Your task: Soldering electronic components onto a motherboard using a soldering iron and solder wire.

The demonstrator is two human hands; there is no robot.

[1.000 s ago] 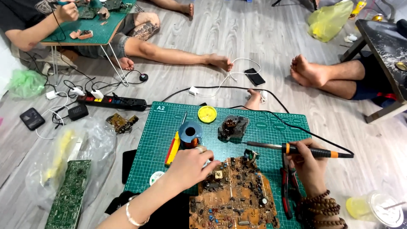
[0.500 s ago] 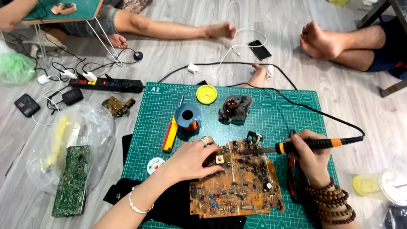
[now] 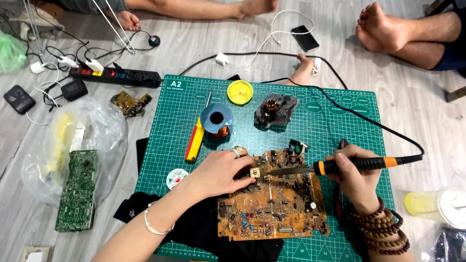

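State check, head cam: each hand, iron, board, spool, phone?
left hand: pinching a part on the orange circuit board
right hand: gripping soldering iron, tip at board
orange circuit board: flat on green mat
blue spool: upright
phone: screen dark

board point(image 3: 272, 206) on mat point(image 3: 340, 126) front-ctr | spool point(image 3: 216, 119) behind | bag point(image 3: 73, 140) left of mat

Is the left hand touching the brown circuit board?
Touching. The head view shows the left hand resting on the circuit board's upper left edge, fingertips pressed against it with no gap.
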